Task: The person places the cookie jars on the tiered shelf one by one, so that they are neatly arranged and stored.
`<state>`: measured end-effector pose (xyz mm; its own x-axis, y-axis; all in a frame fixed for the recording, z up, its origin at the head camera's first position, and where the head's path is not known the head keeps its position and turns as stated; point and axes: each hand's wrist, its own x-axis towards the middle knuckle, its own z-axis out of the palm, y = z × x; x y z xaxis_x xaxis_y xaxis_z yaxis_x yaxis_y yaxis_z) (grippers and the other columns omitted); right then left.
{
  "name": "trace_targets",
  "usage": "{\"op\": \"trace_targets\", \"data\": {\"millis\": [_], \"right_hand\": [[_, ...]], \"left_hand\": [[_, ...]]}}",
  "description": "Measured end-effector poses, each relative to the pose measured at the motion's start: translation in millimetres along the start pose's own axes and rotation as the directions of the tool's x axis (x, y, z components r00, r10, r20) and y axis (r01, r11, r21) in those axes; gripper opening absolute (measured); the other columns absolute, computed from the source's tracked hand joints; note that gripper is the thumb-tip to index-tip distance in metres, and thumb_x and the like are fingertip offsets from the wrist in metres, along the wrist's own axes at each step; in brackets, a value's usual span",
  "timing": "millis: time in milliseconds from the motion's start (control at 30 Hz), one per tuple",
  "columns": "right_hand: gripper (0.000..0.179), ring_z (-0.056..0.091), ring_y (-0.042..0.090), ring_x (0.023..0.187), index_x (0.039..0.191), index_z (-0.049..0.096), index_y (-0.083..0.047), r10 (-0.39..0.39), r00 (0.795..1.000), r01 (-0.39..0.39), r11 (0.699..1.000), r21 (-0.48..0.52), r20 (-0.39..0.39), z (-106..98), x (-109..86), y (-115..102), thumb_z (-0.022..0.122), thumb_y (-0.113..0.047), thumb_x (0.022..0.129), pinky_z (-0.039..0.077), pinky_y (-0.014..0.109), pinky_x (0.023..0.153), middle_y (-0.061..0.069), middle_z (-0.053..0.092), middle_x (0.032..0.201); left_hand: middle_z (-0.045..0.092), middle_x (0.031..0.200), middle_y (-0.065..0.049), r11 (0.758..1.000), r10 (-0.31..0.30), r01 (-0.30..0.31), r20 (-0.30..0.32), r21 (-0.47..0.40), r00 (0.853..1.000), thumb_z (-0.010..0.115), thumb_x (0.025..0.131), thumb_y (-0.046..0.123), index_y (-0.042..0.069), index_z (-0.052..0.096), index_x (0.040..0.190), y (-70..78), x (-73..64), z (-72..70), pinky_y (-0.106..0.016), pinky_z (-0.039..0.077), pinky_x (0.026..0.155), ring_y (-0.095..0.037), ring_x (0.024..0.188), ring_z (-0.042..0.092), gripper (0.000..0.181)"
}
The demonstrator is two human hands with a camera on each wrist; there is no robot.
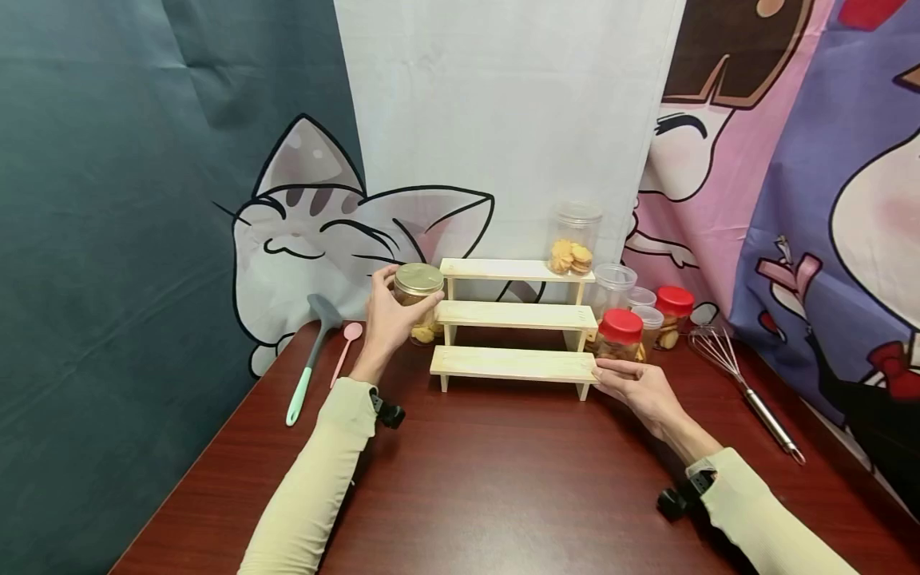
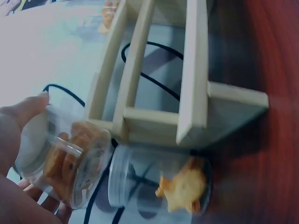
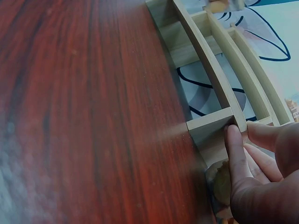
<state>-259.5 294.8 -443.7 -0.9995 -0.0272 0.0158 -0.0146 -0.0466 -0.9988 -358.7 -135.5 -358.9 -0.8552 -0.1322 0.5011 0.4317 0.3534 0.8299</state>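
Observation:
My left hand (image 1: 384,319) grips a clear cookie jar with a gold lid (image 1: 420,278), thumb and fingers round its upper part, beside the left end of a three-step wooden display stand (image 1: 513,363). Seen in the left wrist view, the held jar (image 2: 70,163) is tilted, with brown cookies inside. Below it a second clear jar (image 2: 161,179) with yellow cookies stands by the stand's left end. At the other end, my right hand (image 1: 640,390) pinches the right edge of the lowest step between thumb and fingers; the right wrist view shows the fingertips at that board's corner.
A clear jar of cookies (image 1: 575,239) stands on the top step's right end. Right of the stand are red-lidded jars (image 1: 621,331) and several clear-lidded ones, then a whisk (image 1: 751,395). A spatula (image 1: 312,359) and pink spoon (image 1: 348,347) lie at left. Cloth backdrops hang behind.

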Motion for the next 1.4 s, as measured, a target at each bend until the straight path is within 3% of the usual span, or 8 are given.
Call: {"op": "trace_targets", "data": {"millis": [200, 400, 667, 867, 1167, 1400], "right_hand": [[0.064, 0.074, 0.003, 0.107, 0.154, 0.044, 0.017, 0.002, 1.000, -0.002, 1.000, 0.008, 0.004, 1, 0.5, 1, 0.074, -0.009, 0.103, 0.062, 0.026, 0.100, -0.002, 0.076, 0.121], [0.064, 0.075, 0.004, 0.107, 0.154, 0.044, 0.019, 0.002, 1.000, -0.002, 1.000, 0.023, -0.002, 1, 1.5, 1, 0.074, -0.006, 0.103, 0.062, 0.027, 0.099, -0.003, 0.079, 0.117], [0.062, 0.075, 0.004, 0.106, 0.153, 0.046, 0.017, -0.002, 1.000, 0.002, 1.000, 0.001, -0.008, 1, 0.9, 3, 0.074, -0.007, 0.104, 0.063, 0.027, 0.099, 0.000, 0.078, 0.121], [0.062, 0.075, 0.004, 0.107, 0.154, 0.045, 0.017, -0.008, 1.000, 0.008, 1.000, 0.004, -0.009, 1, 0.7, 3, 0.073, -0.006, 0.104, 0.062, 0.027, 0.099, 0.001, 0.077, 0.122], [0.062, 0.075, 0.003, 0.107, 0.154, 0.046, 0.017, -0.003, 1.000, 0.003, 1.000, -0.003, -0.020, 0, -0.3, 3, 0.073, -0.007, 0.104, 0.062, 0.027, 0.101, 0.001, 0.076, 0.123], [0.060, 0.075, 0.004, 0.108, 0.153, 0.049, 0.015, -0.007, 0.999, 0.006, 1.000, -0.016, -0.034, 1, 0.1, 4, 0.074, -0.008, 0.103, 0.062, 0.028, 0.100, 0.004, 0.075, 0.127]], "left_hand": [[0.066, 0.146, -0.011, 0.998, 0.011, -0.011, 0.000, -0.069, 1.000, 0.099, 0.076, 0.047, 0.014, 0.048, 0.150, 18.0, 0.6, 26.6, -0.050, 0.052, 0.114, -0.027, 0.134, 0.064, 0.096], [0.069, 0.143, -0.007, 0.996, 0.051, -0.050, 0.018, -0.072, 0.999, 0.098, 0.078, 0.049, 0.018, 0.053, 0.149, 34.7, 3.9, 59.8, -0.046, 0.052, 0.114, -0.023, 0.134, 0.064, 0.090], [0.061, 0.141, -0.004, 0.994, 0.067, -0.066, 0.004, -0.083, 0.998, 0.094, 0.080, 0.054, 0.022, 0.059, 0.149, 54.8, 17.3, 96.9, -0.037, 0.057, 0.107, -0.019, 0.128, 0.060, 0.084], [0.057, 0.144, -0.005, 0.994, 0.070, -0.067, 0.036, -0.085, 0.997, 0.091, 0.082, 0.059, 0.020, 0.055, 0.155, 67.1, 30.3, 117.7, -0.042, 0.053, 0.110, -0.021, 0.130, 0.056, 0.090], [0.055, 0.150, -0.007, 0.997, 0.024, -0.019, 0.063, -0.077, 0.998, 0.090, 0.086, 0.054, 0.016, 0.051, 0.158, 73.6, 49.4, 146.3, -0.042, 0.048, 0.121, -0.024, 0.140, 0.054, 0.090], [0.058, 0.149, -0.006, 1.000, -0.011, 0.012, 0.077, -0.020, 0.997, 0.088, 0.084, 0.063, 0.020, 0.050, 0.157, 64.5, 63.9, 165.1, -0.038, 0.051, 0.115, -0.022, 0.138, 0.056, 0.093]]}}
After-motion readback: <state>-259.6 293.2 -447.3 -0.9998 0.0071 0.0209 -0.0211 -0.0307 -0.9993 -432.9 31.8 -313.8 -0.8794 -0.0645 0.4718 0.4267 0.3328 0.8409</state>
